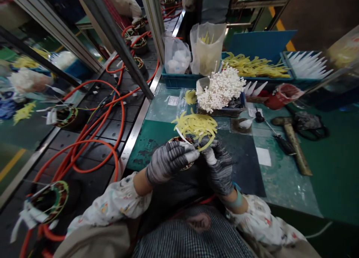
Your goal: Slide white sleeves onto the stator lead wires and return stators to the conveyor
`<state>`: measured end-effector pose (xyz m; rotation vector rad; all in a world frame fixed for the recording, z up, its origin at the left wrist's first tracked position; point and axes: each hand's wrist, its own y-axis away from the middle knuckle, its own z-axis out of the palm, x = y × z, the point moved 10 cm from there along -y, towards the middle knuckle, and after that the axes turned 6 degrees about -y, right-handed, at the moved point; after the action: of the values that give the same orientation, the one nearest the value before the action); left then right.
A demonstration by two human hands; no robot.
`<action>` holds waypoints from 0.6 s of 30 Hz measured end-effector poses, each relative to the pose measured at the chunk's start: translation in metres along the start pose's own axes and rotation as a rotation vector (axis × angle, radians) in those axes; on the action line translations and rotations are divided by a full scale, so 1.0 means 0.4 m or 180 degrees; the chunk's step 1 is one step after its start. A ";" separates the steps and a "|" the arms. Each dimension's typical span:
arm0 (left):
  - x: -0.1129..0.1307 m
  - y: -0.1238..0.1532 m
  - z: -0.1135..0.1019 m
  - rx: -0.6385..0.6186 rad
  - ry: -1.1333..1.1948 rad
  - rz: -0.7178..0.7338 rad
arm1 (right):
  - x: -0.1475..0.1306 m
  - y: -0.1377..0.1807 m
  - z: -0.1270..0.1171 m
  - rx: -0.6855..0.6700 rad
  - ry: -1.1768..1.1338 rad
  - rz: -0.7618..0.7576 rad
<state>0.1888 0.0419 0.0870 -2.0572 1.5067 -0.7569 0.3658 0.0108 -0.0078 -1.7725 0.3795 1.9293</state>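
Observation:
My left hand (pixel 168 161), in a grey glove, grips a round wound coil part (pixel 179 141) at the near edge of the bench. My right hand (pixel 218 164), also gloved, meets it from the right and pinches a thin yellow strip (pixel 206 145) at the part's rim. A white strip sticks up from the part between my hands. Just beyond lies a loose pile of yellow strips (pixel 196 124) on the green mat (pixel 146 138).
A bunch of white-tipped sticks (pixel 221 87) stands behind the pile. Blue trays (pixel 179 80) hold bags, yellow strips and white pointed pieces. A hammer (pixel 293 142) and a screwdriver (pixel 276 135) lie right. Left, orange cables (pixel 92 138) and coil parts sit on a conveyor. Another person stands beyond.

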 end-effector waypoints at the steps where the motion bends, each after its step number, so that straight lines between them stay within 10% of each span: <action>1: 0.000 0.000 -0.003 0.0059 0.0072 -0.0058 | -0.001 0.004 -0.001 -0.0026 -0.0004 -0.0011; 7: 0.005 0.066 -0.004 0.0177 0.0470 -0.0196 | -0.012 0.025 0.005 -0.0118 -0.0124 -0.0221; 11: -0.194 0.167 0.008 0.0156 0.1340 -0.2027 | -0.007 0.031 0.010 -0.0076 -0.0468 -0.0451; 14: -0.303 0.204 0.097 -0.0787 0.1696 -0.2907 | -0.023 0.030 0.025 -0.0339 -0.0142 -0.0653; 18: -0.351 0.162 0.230 -0.2335 0.1543 -0.2608 | -0.069 0.047 0.098 -0.1056 0.0770 -0.1173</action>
<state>0.1720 0.1633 -0.0449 -3.3292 1.2286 -1.1789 0.3238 0.0106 0.0216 -2.1185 -0.1939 1.5882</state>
